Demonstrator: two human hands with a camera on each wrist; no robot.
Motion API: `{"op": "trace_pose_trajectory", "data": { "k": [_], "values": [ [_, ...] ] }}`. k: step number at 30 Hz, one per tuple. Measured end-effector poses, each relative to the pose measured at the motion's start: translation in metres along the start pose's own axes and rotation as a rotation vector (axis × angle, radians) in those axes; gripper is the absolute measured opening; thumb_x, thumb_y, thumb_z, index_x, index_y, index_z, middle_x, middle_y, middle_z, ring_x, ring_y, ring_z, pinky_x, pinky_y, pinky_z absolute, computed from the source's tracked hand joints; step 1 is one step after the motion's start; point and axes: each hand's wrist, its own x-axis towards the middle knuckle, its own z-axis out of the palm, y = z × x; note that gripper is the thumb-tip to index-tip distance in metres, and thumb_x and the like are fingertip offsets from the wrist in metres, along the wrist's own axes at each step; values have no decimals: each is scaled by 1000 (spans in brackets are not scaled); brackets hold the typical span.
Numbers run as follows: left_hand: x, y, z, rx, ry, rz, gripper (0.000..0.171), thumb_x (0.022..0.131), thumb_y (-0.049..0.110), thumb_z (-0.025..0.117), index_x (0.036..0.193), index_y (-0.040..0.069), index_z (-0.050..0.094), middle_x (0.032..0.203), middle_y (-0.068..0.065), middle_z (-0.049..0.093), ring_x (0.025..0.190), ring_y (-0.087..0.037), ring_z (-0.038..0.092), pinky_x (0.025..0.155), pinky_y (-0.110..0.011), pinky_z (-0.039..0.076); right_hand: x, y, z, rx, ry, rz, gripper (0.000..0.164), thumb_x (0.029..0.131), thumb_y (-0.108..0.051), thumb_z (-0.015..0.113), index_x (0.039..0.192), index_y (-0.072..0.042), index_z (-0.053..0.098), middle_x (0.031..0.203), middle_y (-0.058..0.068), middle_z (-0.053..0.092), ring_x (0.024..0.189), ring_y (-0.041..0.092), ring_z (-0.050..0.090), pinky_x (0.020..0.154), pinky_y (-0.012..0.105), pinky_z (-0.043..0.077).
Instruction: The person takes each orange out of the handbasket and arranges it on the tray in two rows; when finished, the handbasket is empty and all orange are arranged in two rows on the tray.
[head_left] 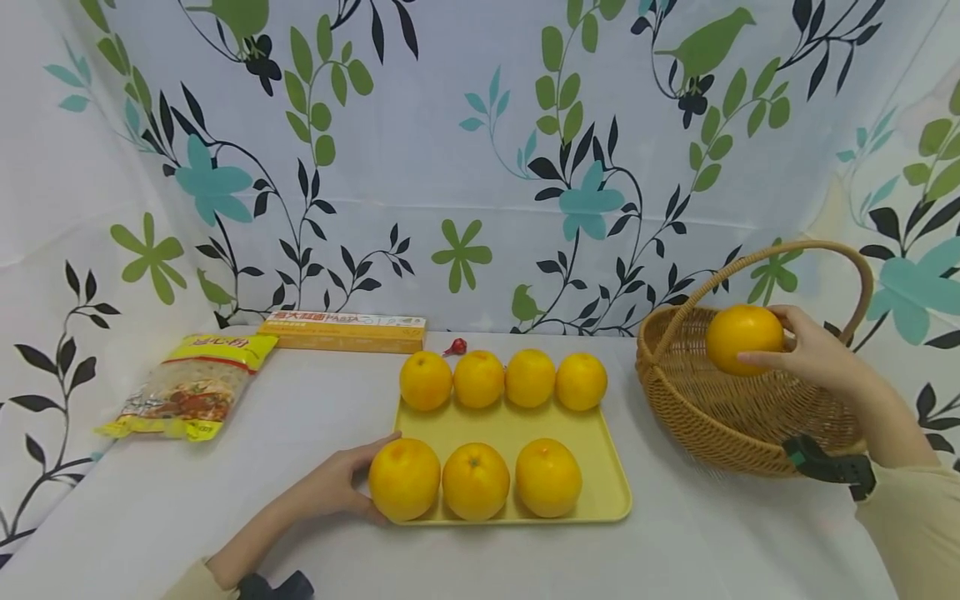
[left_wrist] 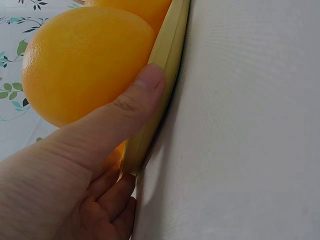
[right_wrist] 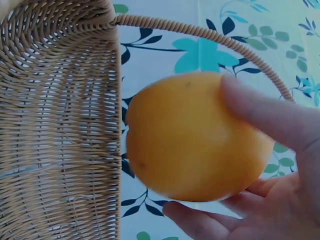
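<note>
My right hand (head_left: pixel 813 350) grips an orange (head_left: pixel 745 340) between thumb and fingers, over the wicker basket (head_left: pixel 712 425) in the head view. In the right wrist view, this orange (right_wrist: pixel 195 140) appears beside the basket's rim, with the handle behind it. My left hand (head_left: pixel 341 479) holds the left front corner of a yellow tray (head_left: pixel 607 467). In the left wrist view, the thumb lies on the tray's rim (left_wrist: pixel 167 55) and the other fingers curl against its far side, close to an orange (left_wrist: pixel 85 65). Several oranges (head_left: pixel 530 378) form the tray's back row; three oranges (head_left: pixel 476 482) stand along the front.
At the back left lie a yellow noodle packet (head_left: pixel 198 383) and a flat pasta box (head_left: pixel 345 331). A small red object (head_left: pixel 456 347) sits behind the tray. The basket's tall arched handle (head_left: pixel 795 245) rises at the right. Patterned cloth (head_left: pixel 420 167) hangs behind the white table surface.
</note>
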Motion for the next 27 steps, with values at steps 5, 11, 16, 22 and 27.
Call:
{"op": "trace_pose_trajectory", "data": {
  "k": [5, 11, 16, 22, 27],
  "values": [
    [0, 1, 0, 5, -1, 13, 95, 59, 31, 82, 137, 3, 34, 140, -9, 32, 127, -30, 28, 101, -52, 20, -4, -6, 3, 47, 29, 0, 83, 86, -28, 60, 136, 9, 5, 129, 35, 22, 114, 60, 20, 82, 73, 22],
    [-1, 2, -1, 5, -7, 23, 94, 60, 30, 81, 137, 3, 34, 140, -10, 33, 127, -31, 28, 101, -52, 20, -9, -6, 10, 121, 92, -49, 80, 82, -22, 65, 136, 5, 11, 129, 31, 25, 114, 57, 25, 82, 72, 25],
    [-1, 2, 0, -3, -12, 36, 93, 61, 28, 81, 137, 2, 34, 140, -11, 32, 127, -32, 27, 101, -54, 19, -16, -4, 13, 130, 195, -80, 70, 81, -21, 67, 133, -7, 23, 125, 18, 33, 101, 22, 51, 78, 66, 33],
    [1, -1, 0, 5, -5, 14, 94, 60, 31, 82, 137, 4, 34, 140, -8, 32, 127, -29, 27, 102, -52, 19, -22, -5, 16, 173, 239, -202, 61, 80, -5, 66, 129, -17, 31, 118, 2, 38, 90, -3, 51, 75, 19, 48],
    [2, -2, 0, -3, -6, -2, 96, 59, 31, 82, 137, 4, 34, 140, -8, 32, 127, -29, 27, 102, -53, 19, -24, -11, 21, 296, 178, -350, 66, 76, 13, 59, 129, -15, 31, 119, 3, 37, 93, 6, 51, 74, 14, 47]
  ]
}}
